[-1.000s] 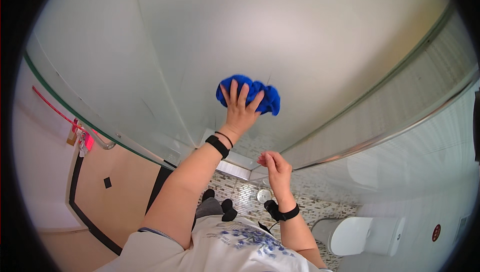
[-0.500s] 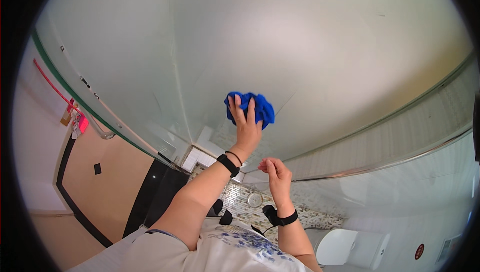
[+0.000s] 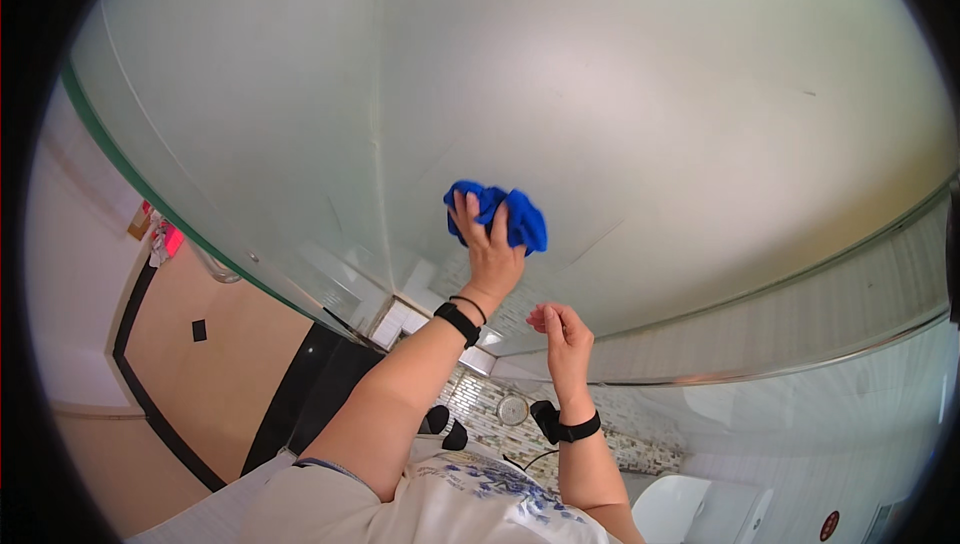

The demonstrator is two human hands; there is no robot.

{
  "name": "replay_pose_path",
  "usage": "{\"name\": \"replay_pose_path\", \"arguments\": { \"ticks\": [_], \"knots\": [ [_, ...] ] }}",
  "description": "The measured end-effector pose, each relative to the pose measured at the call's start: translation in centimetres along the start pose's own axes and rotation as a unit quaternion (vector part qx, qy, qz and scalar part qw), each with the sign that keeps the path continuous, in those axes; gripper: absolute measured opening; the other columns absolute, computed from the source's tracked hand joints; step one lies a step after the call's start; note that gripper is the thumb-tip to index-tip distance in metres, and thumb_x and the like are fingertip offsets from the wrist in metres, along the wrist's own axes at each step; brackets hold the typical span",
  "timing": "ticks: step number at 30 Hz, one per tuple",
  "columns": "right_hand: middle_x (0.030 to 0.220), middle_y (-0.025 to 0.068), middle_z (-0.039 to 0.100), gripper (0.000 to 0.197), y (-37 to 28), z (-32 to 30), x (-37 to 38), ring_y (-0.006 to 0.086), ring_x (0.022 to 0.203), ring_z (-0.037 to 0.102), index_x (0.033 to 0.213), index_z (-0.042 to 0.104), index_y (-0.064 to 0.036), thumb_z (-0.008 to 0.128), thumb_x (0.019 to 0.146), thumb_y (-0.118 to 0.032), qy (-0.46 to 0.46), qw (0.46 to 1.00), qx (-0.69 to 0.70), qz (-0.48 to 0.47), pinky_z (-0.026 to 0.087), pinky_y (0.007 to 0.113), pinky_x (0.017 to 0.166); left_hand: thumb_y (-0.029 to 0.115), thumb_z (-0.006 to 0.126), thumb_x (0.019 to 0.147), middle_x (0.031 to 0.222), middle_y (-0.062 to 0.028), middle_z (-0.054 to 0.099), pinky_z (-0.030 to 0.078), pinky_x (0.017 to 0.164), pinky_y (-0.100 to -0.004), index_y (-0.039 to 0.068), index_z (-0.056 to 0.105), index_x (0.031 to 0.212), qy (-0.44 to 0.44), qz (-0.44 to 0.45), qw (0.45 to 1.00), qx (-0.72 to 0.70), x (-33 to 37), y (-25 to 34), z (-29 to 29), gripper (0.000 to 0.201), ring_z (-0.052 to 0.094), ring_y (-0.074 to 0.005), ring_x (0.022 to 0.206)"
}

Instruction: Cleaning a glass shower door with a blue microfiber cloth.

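Frosted glass panel [image 3: 650, 94] occupies the far part of the scene and bends through the wide lens. A green-tinted glass edge [image 3: 150, 191] bounds it on the left. A metal rail [image 3: 720, 378] runs along the right, nearer than the panel.

Blue cloth [image 3: 525, 224]: located at mid-scene, bunched, against the glass panel. Left hand [image 3: 494, 262]: on the cloth, back of the hand showing. Its fingers are spread and slightly bent, with the fingertips sunk into the folds; they hold the cloth to the panel. A black watch [image 3: 458, 325] and a thin black band encircle the left wrist.

Right hand [image 3: 568, 342]: raised to the right of the cloth and nearer, apart from it. Its fingers curl inward, with the thumb alongside them, in a loosely closed position; nothing shows in their grip. A black strap [image 3: 580, 431] encircles the right wrist.

Near side: a mosaic floor [image 3: 600, 437] with a round drain [image 3: 513, 408] lies below the hands. A white toilet [image 3: 672, 507] stands at the near right. Beige flooring [image 3: 240, 384] with black borders extends at the left. A white shirt [image 3: 440, 509] with blue print covers the torso.
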State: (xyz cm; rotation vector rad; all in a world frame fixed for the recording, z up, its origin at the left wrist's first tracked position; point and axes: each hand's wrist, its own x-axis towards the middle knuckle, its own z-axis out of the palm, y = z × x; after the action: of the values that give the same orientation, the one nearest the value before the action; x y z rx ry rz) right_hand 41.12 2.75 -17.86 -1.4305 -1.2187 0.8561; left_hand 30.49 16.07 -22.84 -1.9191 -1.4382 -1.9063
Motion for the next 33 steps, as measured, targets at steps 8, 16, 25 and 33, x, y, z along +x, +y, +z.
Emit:
{"name": "replay_pose_path", "arguments": {
  "ticks": [8,16,25,33],
  "knots": [
    [0.084,0.0091,0.067,0.022,0.6,1.6,2.0,0.0158,0.078,0.065,0.096,0.062,0.0042,0.051,0.096,-0.014,-0.045,0.999,-0.019,0.008,0.052,0.026,0.069,0.0,0.062,0.072,0.148,-0.0287,0.002,0.011,0.109,-0.0618,0.001,0.024,0.139,-0.093,-0.124,0.988,0.005,-4.3,-1.9,-1.5,0.077,0.004,-0.0519,0.136],
    [0.082,0.0084,0.067,0.02,-0.9,3.1,2.0,0.0147,0.076,0.065,0.094,0.063,0.0038,0.052,0.095,-0.013,-0.054,0.998,-0.008,0.003,0.052,0.026,0.069,0.002,0.051,0.082,0.15,-0.0282,-0.005,0.006,0.111,-0.054,-0.003,0.016,0.143,0.015,-0.124,0.989,-0.078,6.8,2.8,-4.1,0.071,-0.003,-0.0482,0.138],
    [0.086,0.0085,0.067,0.02,-0.5,4.4,2.6,0.0153,0.078,0.065,0.095,0.062,0.0038,0.051,0.095,-0.013,-0.072,0.997,-0.007,0.017,0.051,0.026,0.069,0.006,0.048,0.083,0.15,-0.0256,0.004,0.011,0.111,-0.0547,-0.01,0.019,0.14,0.038,-0.129,0.99,-0.039,4.9,-1.4,-2.2,0.065,0.003,-0.049,0.137],
    [0.086,0.009,0.067,0.02,0.9,5.3,2.8,0.0162,0.078,0.066,0.096,0.062,0.0036,0.051,0.095,-0.013,-0.087,0.995,-0.008,0.049,0.052,0.026,0.069,0.001,0.05,0.083,0.149,-0.027,0.004,0.013,0.113,-0.0493,-0.006,0.008,0.143,0.01,-0.257,0.966,-0.033,-0.3,-4.8,-1.8,0.073,0.006,-0.0443,0.138]
  ]
}}
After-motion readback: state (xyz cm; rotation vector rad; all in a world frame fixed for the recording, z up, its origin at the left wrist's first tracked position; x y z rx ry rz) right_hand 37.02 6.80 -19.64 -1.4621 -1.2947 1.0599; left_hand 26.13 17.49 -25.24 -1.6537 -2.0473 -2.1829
